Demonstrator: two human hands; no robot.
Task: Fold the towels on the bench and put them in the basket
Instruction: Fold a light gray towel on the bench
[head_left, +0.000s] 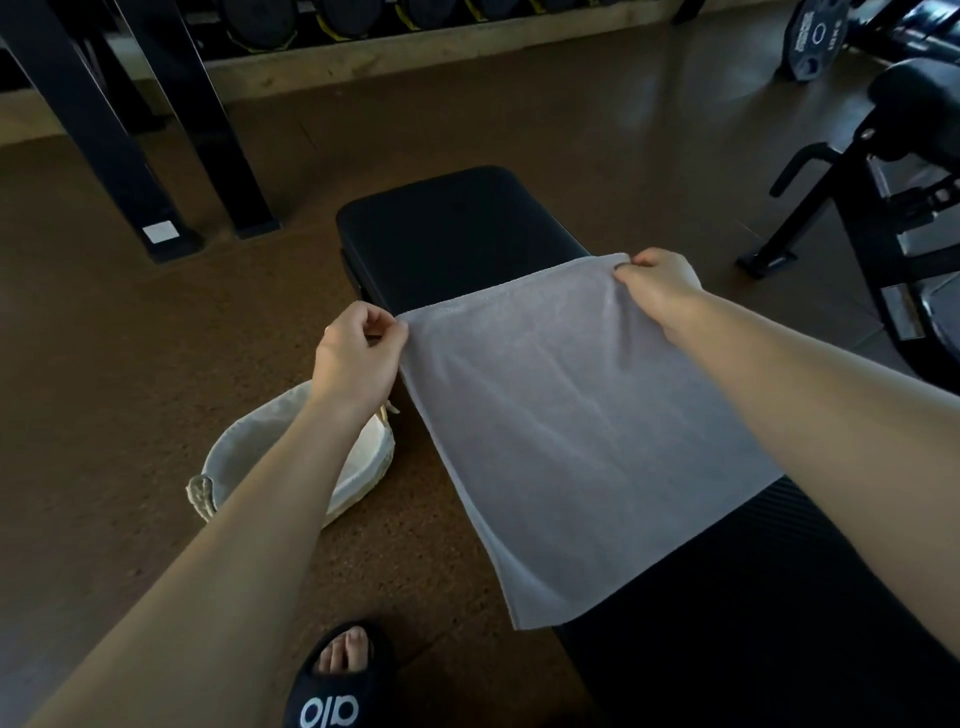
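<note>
A white towel (561, 436) lies spread over the black padded bench (447, 228), its near corner hanging past the bench's left edge. My left hand (358, 348) pinches the towel's far left corner. My right hand (657, 283) pinches the far right corner. The far end of the bench is bare. A pale woven basket (228, 457) with a cloth liner stands on the floor left of the bench, partly hidden under my left forearm.
Brown cork-like floor (130, 364) surrounds the bench. Black rack legs (156, 156) stand at the far left, with weights on a shelf behind. Another black gym machine (883, 197) stands at the right. My foot in a black slide (337, 675) is by the bench's near left.
</note>
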